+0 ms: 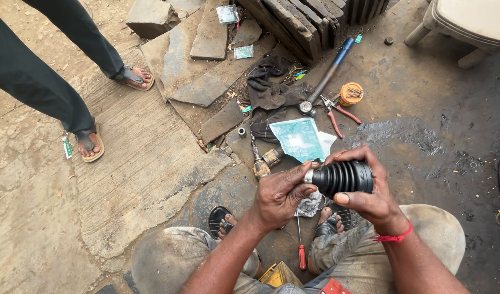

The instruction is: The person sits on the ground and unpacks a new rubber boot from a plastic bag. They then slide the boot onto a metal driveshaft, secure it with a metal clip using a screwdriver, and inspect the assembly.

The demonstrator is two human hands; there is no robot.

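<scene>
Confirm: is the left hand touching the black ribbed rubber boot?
Touching. The head view shows the left hand pinching the narrow end of the black ribbed rubber boot, while the right hand wraps the wide end.

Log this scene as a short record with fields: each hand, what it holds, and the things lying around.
left hand: pinches the metal end of the ribbed boot
right hand: wraps the black ribbed rubber boot
ground ahead: teal plastic packet, red-handled pliers, orange tin, dark rag
between the feet: red-handled screwdriver
bystander: a person in sandals, upper left
</scene>
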